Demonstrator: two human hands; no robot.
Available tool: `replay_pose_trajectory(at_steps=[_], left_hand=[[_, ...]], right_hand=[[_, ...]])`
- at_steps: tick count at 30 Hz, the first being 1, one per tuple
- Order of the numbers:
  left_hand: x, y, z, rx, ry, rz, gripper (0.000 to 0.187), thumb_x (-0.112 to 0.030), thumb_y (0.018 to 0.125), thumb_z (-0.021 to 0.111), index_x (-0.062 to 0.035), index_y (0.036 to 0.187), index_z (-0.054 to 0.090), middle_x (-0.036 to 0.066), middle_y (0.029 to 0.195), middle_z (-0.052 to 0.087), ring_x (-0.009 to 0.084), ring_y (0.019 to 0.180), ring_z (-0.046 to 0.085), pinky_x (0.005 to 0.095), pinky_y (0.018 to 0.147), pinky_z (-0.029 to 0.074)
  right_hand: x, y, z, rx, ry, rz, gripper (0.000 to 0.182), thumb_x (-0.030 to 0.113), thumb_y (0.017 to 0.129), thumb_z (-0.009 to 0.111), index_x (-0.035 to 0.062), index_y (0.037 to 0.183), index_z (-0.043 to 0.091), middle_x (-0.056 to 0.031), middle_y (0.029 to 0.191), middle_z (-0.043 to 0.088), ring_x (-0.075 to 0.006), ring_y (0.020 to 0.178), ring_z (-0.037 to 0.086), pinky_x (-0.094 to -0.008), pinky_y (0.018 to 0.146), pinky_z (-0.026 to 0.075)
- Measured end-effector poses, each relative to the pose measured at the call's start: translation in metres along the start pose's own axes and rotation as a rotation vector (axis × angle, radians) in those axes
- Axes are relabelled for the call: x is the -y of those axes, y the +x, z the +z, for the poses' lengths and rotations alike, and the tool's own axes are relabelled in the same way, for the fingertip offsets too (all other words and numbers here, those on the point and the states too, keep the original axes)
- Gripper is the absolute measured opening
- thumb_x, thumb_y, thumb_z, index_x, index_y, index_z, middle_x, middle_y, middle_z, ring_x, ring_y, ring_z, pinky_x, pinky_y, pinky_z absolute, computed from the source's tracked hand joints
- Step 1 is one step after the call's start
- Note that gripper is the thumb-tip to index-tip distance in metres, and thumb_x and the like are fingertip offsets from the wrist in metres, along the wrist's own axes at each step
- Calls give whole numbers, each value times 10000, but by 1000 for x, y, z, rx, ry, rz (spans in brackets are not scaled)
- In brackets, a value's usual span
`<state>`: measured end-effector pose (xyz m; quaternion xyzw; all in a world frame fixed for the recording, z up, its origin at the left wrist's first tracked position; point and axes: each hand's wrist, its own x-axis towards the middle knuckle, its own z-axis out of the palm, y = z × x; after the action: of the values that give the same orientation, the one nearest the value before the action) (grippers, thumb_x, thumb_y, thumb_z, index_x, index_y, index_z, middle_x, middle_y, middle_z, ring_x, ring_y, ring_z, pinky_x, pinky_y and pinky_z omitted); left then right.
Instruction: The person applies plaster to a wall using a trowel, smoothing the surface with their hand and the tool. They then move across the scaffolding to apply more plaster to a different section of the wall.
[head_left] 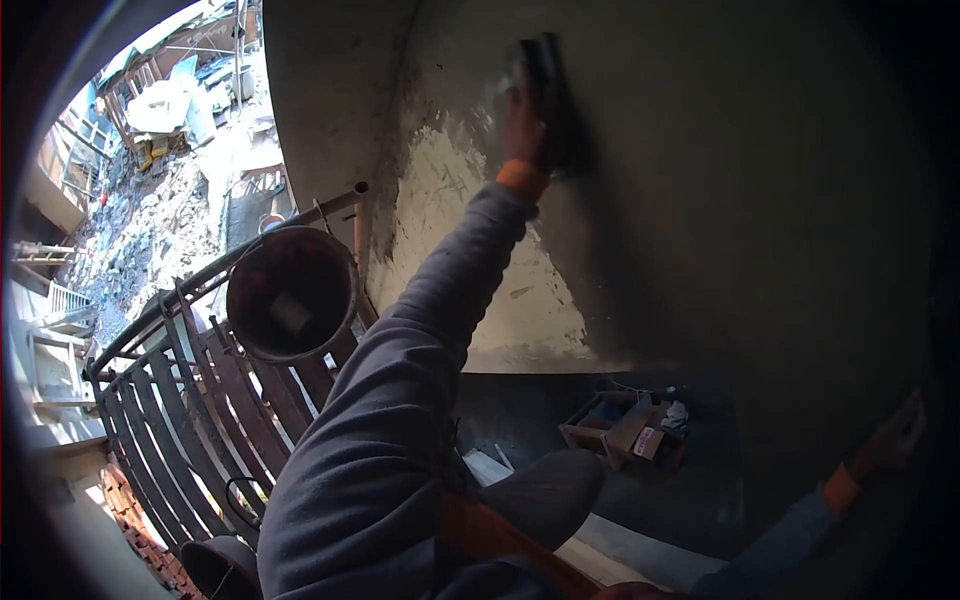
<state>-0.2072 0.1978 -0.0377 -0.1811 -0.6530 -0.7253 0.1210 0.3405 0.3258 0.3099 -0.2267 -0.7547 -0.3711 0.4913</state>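
Observation:
My left hand is raised against a grey-green wall panel, its sleeve ending in an orange cuff. The fingers are closed on a dark, flat block pressed to the surface; blur and shadow hide its exact kind. Below the hand, a pale, scraped patch with rough edges shows on the panel. Far to the lower right, my right hand is in deep shade near the panel's edge, and its fingers are too dark to read.
A round bucket with a small pale piece inside hangs by a metal railing on the left. Another bucket is lower down. Cardboard boxes lie on the dark floor beneath the panel. Bright rubble spreads outside.

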Motion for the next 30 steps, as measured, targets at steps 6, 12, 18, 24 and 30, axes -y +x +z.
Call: replay_pose_trajectory(at_steps=[6, 12, 18, 24, 30], left_hand=[[123, -68, 2, 78, 57, -221, 562, -245, 930, 384, -109, 1456, 238, 259, 1180, 522, 400, 997, 585, 418, 831, 510], [39, -33, 12, -19, 11, 394, 616, -154, 845, 428, -217, 1446, 312, 288, 1142, 496, 433, 1040, 551, 464, 754, 505], [123, 15, 7, 111, 32, -71, 549, -238, 904, 432, -242, 1441, 319, 248, 1173, 511, 411, 994, 591, 451, 846, 502], [78, -100, 7, 102, 158, 263, 731, -120, 763, 441, -276, 1460, 287, 282, 1216, 452, 480, 1055, 539, 461, 875, 486], [105, -16, 9, 53, -113, -137, 559, -183, 894, 442, -166, 1440, 322, 257, 1129, 529, 388, 1073, 557, 403, 868, 482]], right_hand=[[10, -1, -2, 18, -26, 13, 323, 255, 978, 488, 2, 1103, 646, -110, 1094, 658, -209, 976, 638, -285, 836, 501], [-13, 0, -5, 17, -90, -65, 318, 243, 984, 471, 11, 1112, 646, -112, 1105, 650, -213, 991, 629, -302, 856, 490], [-9, 4, -11, 26, -205, -157, 270, 189, 976, 491, 6, 1092, 651, -119, 1056, 660, -215, 955, 640, -296, 828, 510], [-12, 4, -11, -22, -389, -344, 233, 178, 958, 528, 39, 1085, 665, -99, 1064, 666, -214, 942, 649, -291, 822, 516], [-26, 13, -15, -3, -375, -450, 217, 136, 969, 495, 78, 1111, 648, -92, 1043, 672, -218, 909, 662, -291, 771, 537]])
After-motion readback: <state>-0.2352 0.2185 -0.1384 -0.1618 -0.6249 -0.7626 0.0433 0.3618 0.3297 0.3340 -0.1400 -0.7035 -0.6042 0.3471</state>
